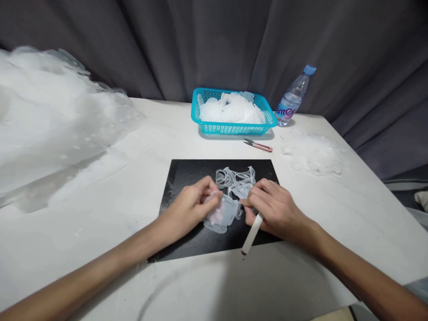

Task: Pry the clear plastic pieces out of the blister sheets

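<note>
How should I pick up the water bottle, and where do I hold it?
I'd wrap a hand around the water bottle at its middle, coming from the front. It stands upright, its round body is narrow enough to hug, and the front looks open, while the curtain hangs behind and the basket sits close on its left.

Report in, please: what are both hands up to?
Left hand gripping translucent piece. Right hand at its edge, holding white stick. Tangled strands just beyond.

Purple letters, seemingly "ante", are printed on the bottle (pixel 295 97)'s label (pixel 286 111) at one o'clock. Further lettering is hidden.
</note>
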Tool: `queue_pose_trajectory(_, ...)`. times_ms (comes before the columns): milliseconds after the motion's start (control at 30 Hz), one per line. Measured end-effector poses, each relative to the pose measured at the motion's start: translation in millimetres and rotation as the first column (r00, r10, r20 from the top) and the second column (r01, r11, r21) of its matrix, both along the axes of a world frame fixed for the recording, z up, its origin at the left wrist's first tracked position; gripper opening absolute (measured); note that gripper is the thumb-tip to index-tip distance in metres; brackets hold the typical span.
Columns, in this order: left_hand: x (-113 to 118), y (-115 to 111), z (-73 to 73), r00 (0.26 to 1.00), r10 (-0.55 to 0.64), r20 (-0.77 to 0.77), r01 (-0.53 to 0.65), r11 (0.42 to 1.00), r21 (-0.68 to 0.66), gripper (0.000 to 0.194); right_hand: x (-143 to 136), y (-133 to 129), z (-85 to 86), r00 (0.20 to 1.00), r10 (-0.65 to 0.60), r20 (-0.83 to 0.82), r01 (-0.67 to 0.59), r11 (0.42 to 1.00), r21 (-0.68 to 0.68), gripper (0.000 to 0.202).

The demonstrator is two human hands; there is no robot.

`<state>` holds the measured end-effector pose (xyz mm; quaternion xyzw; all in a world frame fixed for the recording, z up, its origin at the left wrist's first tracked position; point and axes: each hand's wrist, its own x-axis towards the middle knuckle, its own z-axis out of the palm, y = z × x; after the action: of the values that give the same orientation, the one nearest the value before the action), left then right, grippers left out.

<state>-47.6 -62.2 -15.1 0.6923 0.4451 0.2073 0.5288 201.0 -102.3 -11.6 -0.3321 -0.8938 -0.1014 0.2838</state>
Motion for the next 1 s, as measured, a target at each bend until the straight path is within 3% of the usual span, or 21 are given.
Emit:
queue_pose_trajectory(167, -24.3, 28.3, 0.7, 0.972, 0.224, 0.064, -0.226, 0.974, 0.014, 0.025, 20.1, 1.2, 9.6, 0.987, 0.003, -0.162, -0.022, 0.993, -0.118, 0.017)
queue_pose_trajectory(233, -26.9, 28.9, 3.7, 0.97, 0.192, 0.15, -0.194, 0.981, -0.004, 0.025, 24.7, 1.8, 11.6, 0.985, -0.013, -0.174, -0.025, 0.977, -0.211, 0.016)
queue_pose_trajectory(367, -15.6, 15.5, 8.4, 0.947, 0.028, 0.321, -0.015, 0.999, -0.044, 0.021, 18.1, -0.6, 12.3, 0.969, -0.029, -0.247, -0.053, 0.946, -0.321, 0.006)
queue_pose_trajectory(533, -0.8, 0.2, 8.9, 0.896, -0.041, 0.442, 0.081, 0.994, -0.071, 0.015, -5.4, -9.1, 9.4, 0.914, -0.131, -0.383, -0.032, 0.919, -0.393, 0.029)
queue_pose_trajectory(667, -0.6, -3.3, 6.9, 0.893, -0.056, 0.447, 0.093, 0.994, -0.061, 0.01, -12.0, -10.7, 5.4, 0.911, -0.078, -0.404, -0.061, 0.945, -0.321, 0.003)
queue_pose_trajectory(1000, -4.8, 0.1, 7.6, 0.905, -0.036, 0.425, 0.089, 0.991, -0.105, 0.016, -7.2, -12.0, 15.6, 0.946, -0.088, -0.311, 0.039, 0.986, -0.16, 0.01)
